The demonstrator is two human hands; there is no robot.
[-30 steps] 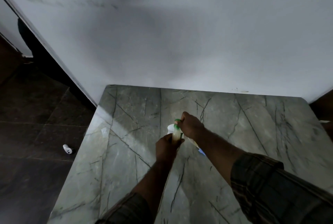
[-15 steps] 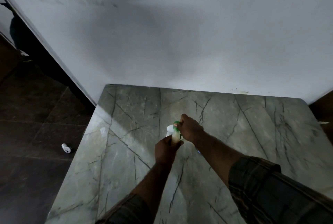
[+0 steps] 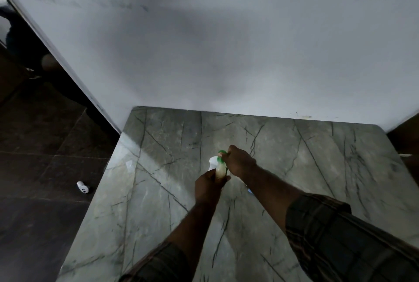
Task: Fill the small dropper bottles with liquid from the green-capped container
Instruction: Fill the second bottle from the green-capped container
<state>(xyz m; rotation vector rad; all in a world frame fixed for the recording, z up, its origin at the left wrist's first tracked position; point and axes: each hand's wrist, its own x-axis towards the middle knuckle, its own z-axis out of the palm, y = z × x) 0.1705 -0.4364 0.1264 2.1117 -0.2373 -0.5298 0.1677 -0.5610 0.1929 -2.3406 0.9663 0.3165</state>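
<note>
A small pale container point(image 3: 221, 170) with a green cap point(image 3: 221, 153) stands upright over the middle of the grey marble table point(image 3: 158, 191). My left hand point(image 3: 209, 185) grips its lower body. My right hand point(image 3: 240, 161) has its fingers curled round the green cap from the right. A white object point(image 3: 213, 161) shows just behind the container, partly hidden. A bit of blue point(image 3: 249, 190) peeks out under my right forearm. I cannot make out any dropper bottles clearly.
A white wall point(image 3: 204, 43) rises right behind the table's far edge. Dark floor tiles point(image 3: 45, 168) lie to the left, with a small white device point(image 3: 82, 187) on them. The table's left edge runs close to it.
Both hands stay on the container and its green cap, in almost the same spot. The view has shifted slightly.
</note>
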